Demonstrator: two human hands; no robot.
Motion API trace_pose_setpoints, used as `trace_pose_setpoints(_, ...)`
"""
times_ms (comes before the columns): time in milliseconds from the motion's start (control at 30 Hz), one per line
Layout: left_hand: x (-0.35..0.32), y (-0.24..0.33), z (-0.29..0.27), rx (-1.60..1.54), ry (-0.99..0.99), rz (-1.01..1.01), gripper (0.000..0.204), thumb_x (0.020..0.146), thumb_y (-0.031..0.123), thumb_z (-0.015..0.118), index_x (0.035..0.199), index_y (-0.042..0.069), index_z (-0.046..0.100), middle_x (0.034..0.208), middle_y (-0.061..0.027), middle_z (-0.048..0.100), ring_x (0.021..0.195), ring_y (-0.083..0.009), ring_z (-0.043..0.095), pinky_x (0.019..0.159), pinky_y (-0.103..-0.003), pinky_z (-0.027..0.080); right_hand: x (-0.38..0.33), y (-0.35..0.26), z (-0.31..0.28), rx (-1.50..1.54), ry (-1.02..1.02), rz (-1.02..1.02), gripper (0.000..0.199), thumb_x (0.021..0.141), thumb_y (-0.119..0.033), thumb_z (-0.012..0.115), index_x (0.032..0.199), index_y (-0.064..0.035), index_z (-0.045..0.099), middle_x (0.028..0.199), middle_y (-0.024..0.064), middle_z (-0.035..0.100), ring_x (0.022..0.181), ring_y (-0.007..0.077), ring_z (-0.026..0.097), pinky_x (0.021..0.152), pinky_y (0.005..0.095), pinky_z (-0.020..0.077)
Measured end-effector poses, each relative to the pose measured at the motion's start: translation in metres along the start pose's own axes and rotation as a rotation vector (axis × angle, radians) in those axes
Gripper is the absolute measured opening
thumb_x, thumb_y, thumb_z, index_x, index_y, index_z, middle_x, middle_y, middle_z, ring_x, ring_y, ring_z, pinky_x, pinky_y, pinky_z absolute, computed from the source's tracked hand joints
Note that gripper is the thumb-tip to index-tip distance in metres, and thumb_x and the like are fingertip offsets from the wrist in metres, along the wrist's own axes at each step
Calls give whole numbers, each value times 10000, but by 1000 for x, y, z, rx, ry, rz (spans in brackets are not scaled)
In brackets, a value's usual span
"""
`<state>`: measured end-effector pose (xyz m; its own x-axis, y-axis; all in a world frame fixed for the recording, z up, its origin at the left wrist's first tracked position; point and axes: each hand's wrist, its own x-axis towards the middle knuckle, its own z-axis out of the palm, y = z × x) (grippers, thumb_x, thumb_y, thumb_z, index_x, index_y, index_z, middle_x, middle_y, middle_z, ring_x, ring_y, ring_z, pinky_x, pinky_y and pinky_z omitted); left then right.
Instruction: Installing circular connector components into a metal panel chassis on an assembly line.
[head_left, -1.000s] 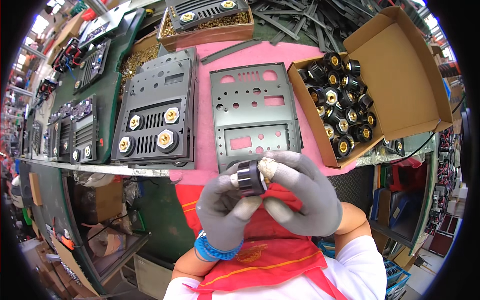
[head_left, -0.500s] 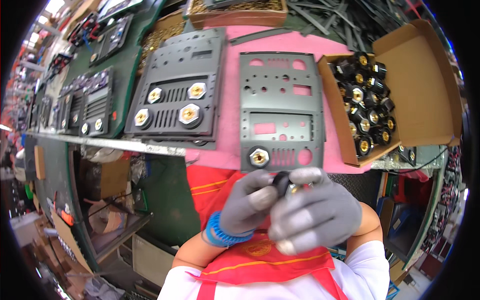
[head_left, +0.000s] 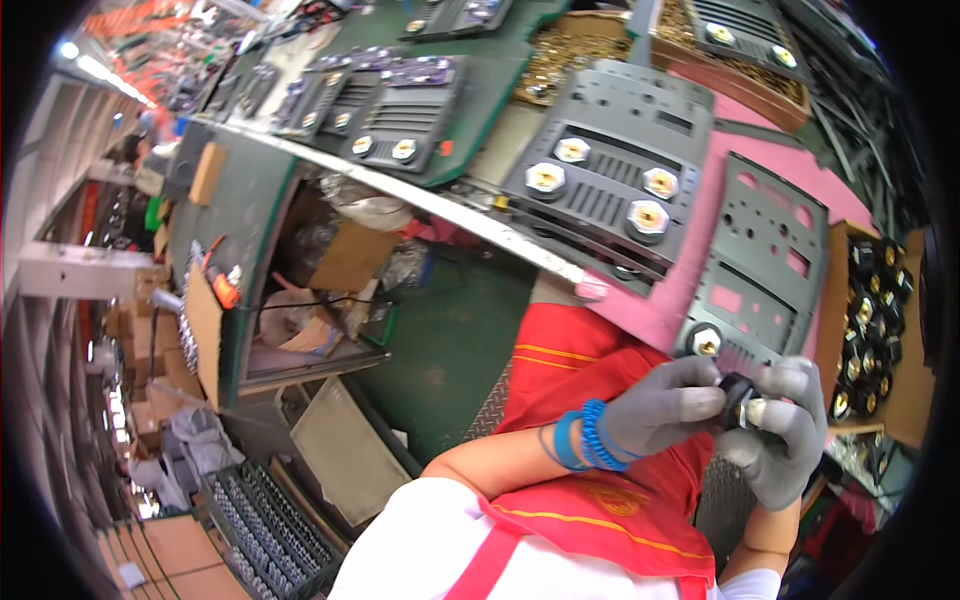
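fingers: both gloved hands pinching one black round connector between them, over the lap below the bench edge | left hand gripping its left side, right hand wrapping its right | grey perforated panel lying on pink mat, one brass-centred connector sitting in it | cardboard box holding many black connectors at right.
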<state>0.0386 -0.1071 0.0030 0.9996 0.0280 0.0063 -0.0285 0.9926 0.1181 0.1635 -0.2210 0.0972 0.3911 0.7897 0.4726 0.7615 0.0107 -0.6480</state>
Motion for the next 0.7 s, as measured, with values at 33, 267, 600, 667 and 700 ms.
trace_pose_setpoints(33,1,0,2,-38,30,-10,238,966,106,556,1203,105,544,1216,-96,599,1133,-209,600,950,-398,502,-2,1,-2,-53,-27,-8,441,749,-483,742,897,-118,543,885,92,577,753,301,540,690,411,453)
trace_pose_setpoints(267,-8,6,19,16,197,-7,166,956,159,615,1061,35,577,1036,-85,649,929,-190,662,816,-344,570,-15,-4,4,-117,-66,5,393,854,-441,683,980,-109,513,1051,183,637,893,376,633,819,494,507)
trace_pose_setpoints(600,-26,-9,-62,349,240,-205,321,965,209,581,1201,-8,580,1161,-131,634,1013,-230,647,903,-371,521,-30,19,1,-272,-283,83,333,733,-80,750,1014,-69,572,1207,205,603,886,381,611,769,417,495)
trace_pose_setpoints(667,-12,-18,-65,230,196,-99,399,983,290,565,1276,19,542,1200,-112,613,1073,-204,614,912,-353,522,-26,21,0,-96,-320,113,337,756,-103,754,1046,-79,584,1233,201,595,895,377,620,772,414,496)
trace_pose_setpoints(700,-8,-22,-63,202,138,-67,435,986,321,557,1317,41,519,1255,-112,580,1112,-204,600,974,-359,504,-23,25,2,117,-316,131,323,786,-75,749,1065,-88,587,1241,212,595,950,380,635,792,401,513)
